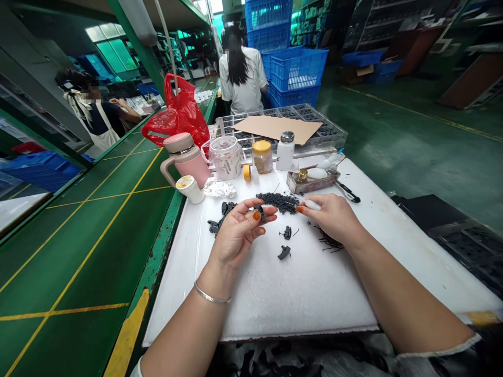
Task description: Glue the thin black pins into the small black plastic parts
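My left hand point(239, 225) pinches a small dark plastic part point(260, 212) between thumb and fingers above the white tabletop. Closed around a small white rounded tool point(313, 205), my right hand point(334, 217) points it toward that part; the tool's exact kind is unclear. Between and behind the hands lies a heap of small black rings point(280, 202). Two more dark parts, one upper point(287, 232) and one lower point(284, 253), rest on the table in front. Thin black pins point(330, 242) are scattered under my right hand. More dark pieces point(228, 208) sit behind my left hand.
Along the back stand a pink thermos mug point(192, 162), a clear tub point(226, 157), a yellow-lidded jar point(262, 157) and a white pump bottle point(285, 152). A small box point(314, 180) holds supplies. Left runs a green conveyor point(90, 230). Two people work beyond.
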Demonstrator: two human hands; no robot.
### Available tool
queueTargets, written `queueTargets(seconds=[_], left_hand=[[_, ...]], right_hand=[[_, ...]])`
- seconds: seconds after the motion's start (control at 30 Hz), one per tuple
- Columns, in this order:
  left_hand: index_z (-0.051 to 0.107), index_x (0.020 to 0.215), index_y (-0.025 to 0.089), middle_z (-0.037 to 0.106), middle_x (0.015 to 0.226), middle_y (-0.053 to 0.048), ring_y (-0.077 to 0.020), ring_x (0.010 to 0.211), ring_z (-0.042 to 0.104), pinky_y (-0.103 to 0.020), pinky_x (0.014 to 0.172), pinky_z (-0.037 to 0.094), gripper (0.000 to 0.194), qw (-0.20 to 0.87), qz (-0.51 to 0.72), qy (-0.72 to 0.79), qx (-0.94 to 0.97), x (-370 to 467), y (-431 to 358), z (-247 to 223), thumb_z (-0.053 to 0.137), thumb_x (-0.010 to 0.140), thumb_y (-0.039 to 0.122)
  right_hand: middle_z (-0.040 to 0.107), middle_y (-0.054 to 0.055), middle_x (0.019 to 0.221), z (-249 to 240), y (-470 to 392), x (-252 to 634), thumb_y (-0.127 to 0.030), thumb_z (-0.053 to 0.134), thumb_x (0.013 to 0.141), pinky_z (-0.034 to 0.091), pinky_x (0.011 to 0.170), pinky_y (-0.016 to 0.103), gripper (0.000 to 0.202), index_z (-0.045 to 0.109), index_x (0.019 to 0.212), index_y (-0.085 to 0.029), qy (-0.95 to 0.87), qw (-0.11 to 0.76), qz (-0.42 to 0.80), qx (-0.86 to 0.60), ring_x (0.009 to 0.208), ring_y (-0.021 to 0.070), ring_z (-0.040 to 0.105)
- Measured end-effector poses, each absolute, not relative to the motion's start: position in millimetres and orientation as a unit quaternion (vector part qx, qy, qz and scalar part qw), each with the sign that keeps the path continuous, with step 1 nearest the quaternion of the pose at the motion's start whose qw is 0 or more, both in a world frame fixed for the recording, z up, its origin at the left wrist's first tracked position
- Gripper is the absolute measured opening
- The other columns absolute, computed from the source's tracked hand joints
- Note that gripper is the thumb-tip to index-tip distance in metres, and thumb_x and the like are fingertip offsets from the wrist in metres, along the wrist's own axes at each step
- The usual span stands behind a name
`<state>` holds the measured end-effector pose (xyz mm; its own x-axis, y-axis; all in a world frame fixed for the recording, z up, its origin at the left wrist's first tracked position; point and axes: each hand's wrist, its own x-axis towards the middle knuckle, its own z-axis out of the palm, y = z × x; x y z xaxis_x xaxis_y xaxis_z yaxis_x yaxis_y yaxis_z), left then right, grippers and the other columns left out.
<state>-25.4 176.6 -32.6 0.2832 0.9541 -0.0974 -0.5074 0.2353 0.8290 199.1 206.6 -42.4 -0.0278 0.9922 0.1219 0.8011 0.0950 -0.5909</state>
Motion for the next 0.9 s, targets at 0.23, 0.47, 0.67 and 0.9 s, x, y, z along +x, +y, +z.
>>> queueTargets(seconds=[0.23, 0.47, 0.67, 0.9], left_hand=[[0.061, 0.097, 0.020, 0.073, 0.095, -0.008, -0.0124, 0.080, 0.066, -0.012, 0.053, 0.044, 0.026, 0.711, 0.511, 0.309, 0.371, -25, 174, -33, 0.072, 0.075, 0.016], [0.062, 0.095, 0.017, 0.070, 0.101, -0.008, -0.0111, 0.078, 0.066, -0.012, 0.057, 0.049, 0.027, 0.709, 0.522, 0.313, 0.355, -24, 175, -31, 0.074, 0.072, 0.014], [0.063, 0.089, 0.015, 0.066, 0.084, -0.002, -0.0143, 0.079, 0.068, -0.015, 0.064, 0.054, 0.028, 0.698, 0.556, 0.350, 0.285, -23, 178, -31, 0.076, 0.065, 0.009], [0.062, 0.086, 0.013, 0.067, 0.080, -0.002, -0.0088, 0.067, 0.065, -0.011, 0.055, 0.052, 0.024, 0.693, 0.584, 0.346, 0.243, -32, 185, -32, 0.071, 0.066, 0.003]], right_hand=[[0.068, 0.002, 0.067, -48, 214, 206, -0.043, 0.061, 0.077, 0.032, 0.058, 0.026, 0.024, 0.071, 0.075, -0.021, -0.677, 0.256, 0.182, -0.666, 0.068, 0.0198, 0.058], [0.071, 0.003, 0.073, -49, 215, 209, -0.041, 0.062, 0.076, 0.034, 0.060, 0.027, 0.023, 0.074, 0.081, -0.022, -0.672, 0.277, 0.166, -0.666, 0.071, 0.0205, 0.060], [0.072, 0.005, 0.084, -57, 218, 215, -0.030, 0.065, 0.073, 0.038, 0.066, 0.028, 0.018, 0.075, 0.086, -0.024, -0.682, 0.259, 0.143, -0.669, 0.082, 0.0231, 0.061], [0.070, 0.001, 0.079, -50, 213, 211, -0.015, 0.061, 0.070, 0.039, 0.068, 0.026, 0.014, 0.073, 0.074, -0.021, -0.738, 0.254, 0.215, -0.587, 0.077, 0.0182, 0.061]])
